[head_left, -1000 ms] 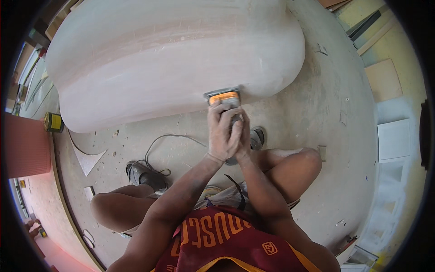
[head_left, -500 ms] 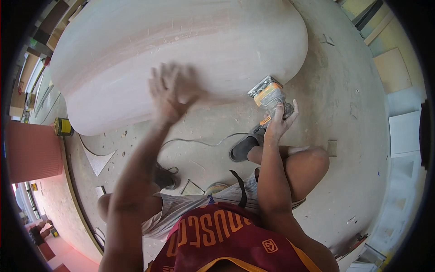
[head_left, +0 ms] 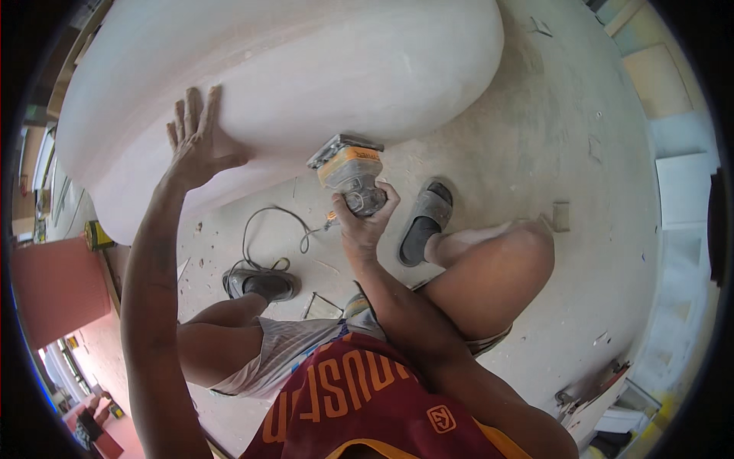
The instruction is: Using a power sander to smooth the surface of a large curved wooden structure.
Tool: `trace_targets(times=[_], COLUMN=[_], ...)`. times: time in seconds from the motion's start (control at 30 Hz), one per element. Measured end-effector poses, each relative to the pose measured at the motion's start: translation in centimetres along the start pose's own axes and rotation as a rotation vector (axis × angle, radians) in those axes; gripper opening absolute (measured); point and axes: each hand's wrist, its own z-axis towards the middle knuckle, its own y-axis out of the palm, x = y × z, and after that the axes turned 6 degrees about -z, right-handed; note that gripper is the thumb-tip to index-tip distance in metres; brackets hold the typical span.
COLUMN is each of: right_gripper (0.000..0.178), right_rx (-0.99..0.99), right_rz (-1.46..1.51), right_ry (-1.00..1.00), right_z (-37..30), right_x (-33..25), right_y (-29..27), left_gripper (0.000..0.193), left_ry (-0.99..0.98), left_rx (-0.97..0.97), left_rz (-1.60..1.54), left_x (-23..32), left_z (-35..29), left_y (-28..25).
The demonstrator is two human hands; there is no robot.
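While the left arm stretches up and forward, the left hand (head_left: 197,141) lies flat with fingers spread on the large white form (head_left: 306,76), palm pressed to its lower curve and holding nothing. Lower and nearer the body, the right hand (head_left: 365,218) is clenched around the grey body of a yellow sander (head_left: 348,167), whose square pad meets the underside edge of the form. A thin cord (head_left: 267,229) loops from the sander over the dusty concrete floor (head_left: 535,153). Smooth, rounded and matte, the form bulges like a hull, with faint lines running along it. Grey sandals (head_left: 425,222) sit on both feet, knees bent wide.
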Motion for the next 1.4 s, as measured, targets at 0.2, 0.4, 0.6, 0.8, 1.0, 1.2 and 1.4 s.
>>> trace_targets(times=[0.2, 0.4, 0.6, 0.8, 1.0, 1.2, 1.4], right_gripper=[0.070, 0.070, 0.068, 0.067, 0.067, 0.074, 0.068], right_rx=[0.297, 0.320, 0.226, 0.101, 0.220, 0.313, 0.339], right_rz=[0.034, 0.119, -0.067, -0.060, -0.189, -0.223, -0.030], right_ry=[0.020, 0.142, 0.034, 0.064, 0.035, -0.040, 0.056], right_z=[4.2, 7.0, 3.6, 1.9, 3.8, 6.5, 10.3], right_x=[0.5, -2.0, 1.8, 0.8, -0.4, -0.6, -3.5], right_y=[-3.2, -6.0, -4.2, -2.7, -3.8, -6.1, -8.9], left_gripper=[0.136, 0.137, 0.140, 0.141, 0.138, 0.135, 0.135], left_ry=[0.035, 0.029, -0.006, -0.016, 0.013, 0.057, 0.071], left_rx=[0.003, 0.002, -0.008, -0.014, 0.016, 0.056, 0.069], left_rz=[0.000, 0.009, 0.011, -0.001, 0.006, 0.010, -0.006], left_x=[-0.9, -0.7, -0.8, -0.7, -1.1, -1.4, -1.5], left_z=[0.2, 0.3, 0.3, 0.3, 0.4, 0.2, 0.4], left_y=[0.5, 0.5, 0.5, 0.4, 0.8, 0.9, 1.8])
